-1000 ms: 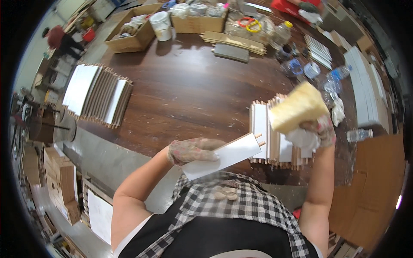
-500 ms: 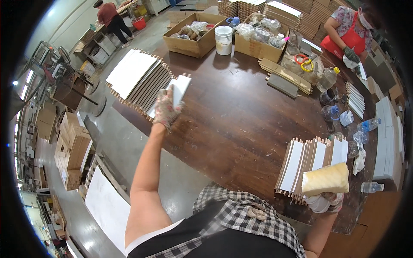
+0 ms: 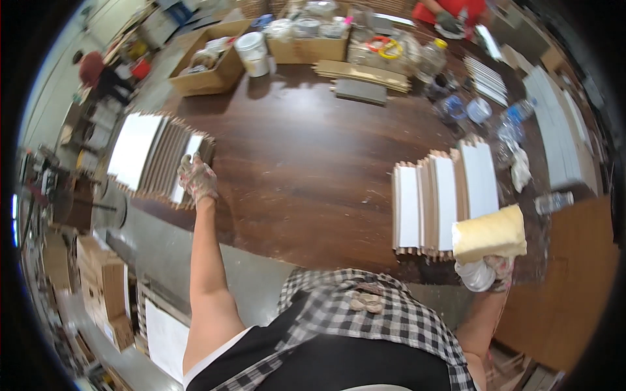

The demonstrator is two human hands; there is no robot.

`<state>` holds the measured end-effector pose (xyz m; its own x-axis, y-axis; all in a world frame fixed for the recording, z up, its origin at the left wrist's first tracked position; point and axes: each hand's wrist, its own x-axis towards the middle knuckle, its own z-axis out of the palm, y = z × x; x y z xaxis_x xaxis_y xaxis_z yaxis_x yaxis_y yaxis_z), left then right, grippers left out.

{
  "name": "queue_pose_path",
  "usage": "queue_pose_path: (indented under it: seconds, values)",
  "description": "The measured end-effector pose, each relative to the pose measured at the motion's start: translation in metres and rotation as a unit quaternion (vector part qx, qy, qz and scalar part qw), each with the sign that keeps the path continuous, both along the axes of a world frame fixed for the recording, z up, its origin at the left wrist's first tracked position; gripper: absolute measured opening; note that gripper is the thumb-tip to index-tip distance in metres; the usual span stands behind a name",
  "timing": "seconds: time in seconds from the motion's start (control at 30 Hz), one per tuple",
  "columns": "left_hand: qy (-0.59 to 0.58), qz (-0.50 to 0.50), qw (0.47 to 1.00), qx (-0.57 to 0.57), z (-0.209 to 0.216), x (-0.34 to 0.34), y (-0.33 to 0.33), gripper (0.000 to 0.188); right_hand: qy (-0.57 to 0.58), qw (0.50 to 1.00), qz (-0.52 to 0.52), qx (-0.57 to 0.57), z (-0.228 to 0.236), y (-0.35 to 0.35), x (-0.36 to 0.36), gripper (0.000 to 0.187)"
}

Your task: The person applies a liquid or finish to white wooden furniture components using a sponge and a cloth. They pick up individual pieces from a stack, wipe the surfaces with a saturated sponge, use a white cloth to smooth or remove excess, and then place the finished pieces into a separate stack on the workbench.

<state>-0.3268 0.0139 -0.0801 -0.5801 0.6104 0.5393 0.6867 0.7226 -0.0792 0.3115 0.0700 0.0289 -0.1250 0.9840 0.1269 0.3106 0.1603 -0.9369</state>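
My left hand (image 3: 197,180), in a patterned glove, is at the right end of a row of slats (image 3: 134,150) with pegged ends, on the table's left. Its fingers are closed around a narrow white slat (image 3: 187,171) standing against that row. At the near right, my right hand (image 3: 501,268), also gloved, grips a thick pale-yellow sponge block (image 3: 489,233) from below. A white rounded thing (image 3: 476,276) shows under the sponge; its kind is unclear. The sponge partly covers the near corner of a second row of white and brown slats (image 3: 445,199).
Across the brown table (image 3: 293,169) stand two cardboard boxes (image 3: 208,78) of odds and ends, a white tub (image 3: 253,53) and loose boards (image 3: 362,76). Plastic bottles (image 3: 553,203) line the right side. A co-worker's gloved hand (image 3: 448,23) is at the far right.
The white slat under my left hand, earlier sticking out at an angle, now lines up with the left row. My right hand still holds the sponge. The whole view has shifted and turned.
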Motion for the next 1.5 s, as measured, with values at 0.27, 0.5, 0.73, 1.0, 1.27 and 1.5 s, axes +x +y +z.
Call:
queue_pose_path:
  seconds: [0.27,0.5,0.73,1.0,1.27,1.5]
  values:
    - [-0.448,-0.471,0.76,0.028,-0.022,0.331,0.085,0.081,0.099,0.992,-0.075,0.02,-0.014,-0.045,0.022,0.063]
    - [-0.626,-0.373,0.679,-0.088,0.0,0.388,0.071,0.109,0.123,0.984,-0.124,0.027,-0.021,-0.069,0.054,0.062]
    - [-0.625,-0.39,0.667,-0.11,0.005,0.389,0.05,0.11,0.144,0.983,-0.114,0.019,-0.031,-0.067,0.062,0.062]
    - [-0.571,-0.408,0.702,-0.123,0.002,0.373,0.045,0.118,0.158,0.983,-0.088,0.023,-0.035,-0.053,0.067,0.062]
    - [-0.671,-0.334,0.637,-0.179,-0.03,0.372,0.067,0.109,0.164,0.985,-0.045,0.015,-0.035,-0.051,0.054,0.061]
    - [-0.504,-0.411,0.733,-0.202,0.023,0.399,0.055,0.129,0.156,0.986,-0.066,0.011,-0.035,-0.066,0.061,0.061]
